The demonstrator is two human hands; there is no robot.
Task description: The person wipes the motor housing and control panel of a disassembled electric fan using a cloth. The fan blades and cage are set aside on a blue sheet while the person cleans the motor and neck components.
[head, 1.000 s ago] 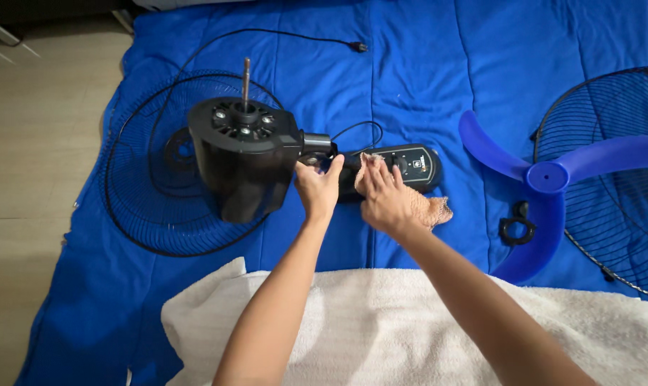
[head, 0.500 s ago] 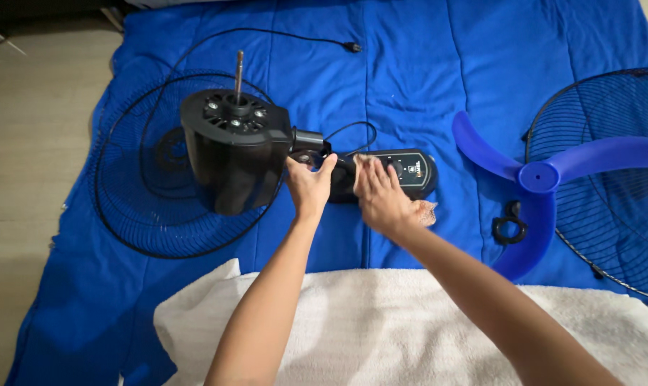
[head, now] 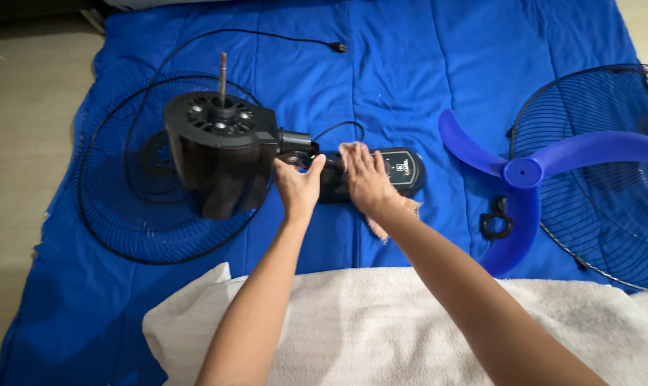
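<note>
A black fan motor housing (head: 220,161) with its metal shaft (head: 223,69) pointing up lies on a blue blanket (head: 402,78). My left hand (head: 297,187) grips the neck joint (head: 295,151) between the housing and the black control panel (head: 392,171). My right hand (head: 365,179) lies flat on the left part of that panel, pressing a peach mesh cloth (head: 388,218) against it. The cloth sticks out under the wrist.
A black wire grille (head: 117,214) lies under the housing. A blue three-blade propeller (head: 524,175) rests on a second grille (head: 610,214) at the right, with a small black ring nut (head: 494,225) beside it. The power cord (head: 267,36) loops across the blanket. A white towel (head: 381,322) covers the near edge.
My right hand and the cloth have slid left along the control panel, toward the neck joint. My left hand keeps its hold. The view has shifted slightly.
</note>
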